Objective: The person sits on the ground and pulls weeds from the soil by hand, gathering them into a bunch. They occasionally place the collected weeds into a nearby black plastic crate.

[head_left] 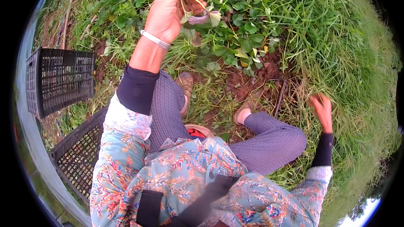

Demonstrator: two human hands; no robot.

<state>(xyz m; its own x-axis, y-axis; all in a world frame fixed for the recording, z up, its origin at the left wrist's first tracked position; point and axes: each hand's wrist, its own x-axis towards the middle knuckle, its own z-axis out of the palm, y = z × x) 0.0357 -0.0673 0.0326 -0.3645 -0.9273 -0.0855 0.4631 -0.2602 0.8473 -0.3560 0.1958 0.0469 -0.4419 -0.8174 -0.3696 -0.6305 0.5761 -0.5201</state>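
My left hand, with a pale bangle at the wrist, is raised at the top centre. Its fingers are closed on the stems of an uprooted leafy plant, whose leaves hang below the fingers; reddish roots show above them. My right hand is at the right over long grass, blurred, its fingers partly bent; whether it holds anything cannot be told. A dark-handled hand tool lies on the soil and cut grass between my right foot and my right hand. Low green plants grow in front of my feet.
Two black plastic crates stand at my left, one upper and one lower beside my leg. Tall grass covers the right side. Bare reddish soil shows near my right foot. A long stick lies at the upper left.
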